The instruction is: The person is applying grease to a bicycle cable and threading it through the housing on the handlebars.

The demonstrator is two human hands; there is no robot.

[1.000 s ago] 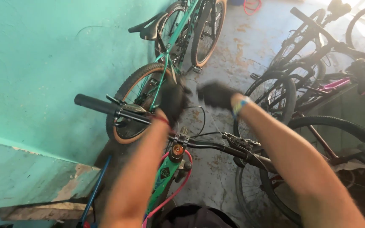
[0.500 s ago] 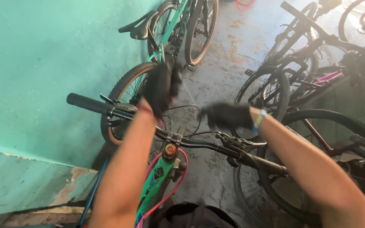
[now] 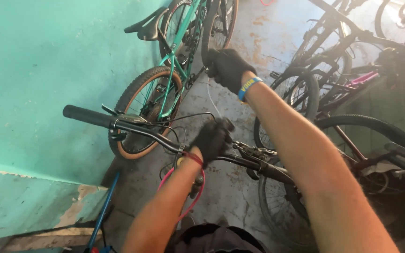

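Leaning against the turquoise painted wall (image 3: 29, 61), the teal-framed bicycle with tan-walled tyres (image 3: 162, 93) is standing just beyond both hands, and darker bicycles (image 3: 352, 70) are crowding the stained concrete floor (image 3: 258, 42) to the right of them. Nearer the camera, the black metal handlebar (image 3: 141, 131) with its black rubber end grip (image 3: 83, 115) is running crosswise under the arms. The left hand (image 3: 212, 138), in a black glove, is closing around the bar near its middle, beside the silver brake lever clamp (image 3: 254, 151) — fingers wrapped over the tube, a clenched hold. The right hand (image 3: 228, 68), also black-gloved with a blue wristband, is reaching farther out and gripping something dark and upright near the teal bicycle's rear tyre; a thin pale cable (image 3: 210, 93) is hanging down from that fist toward the left hand. Whether the fist is pinching the cable or only the dark part, I cannot tell. The bar is looking stiff and steady to hold at its bare centre, while the cable is likely light, springy and slippery — best taken near its end.
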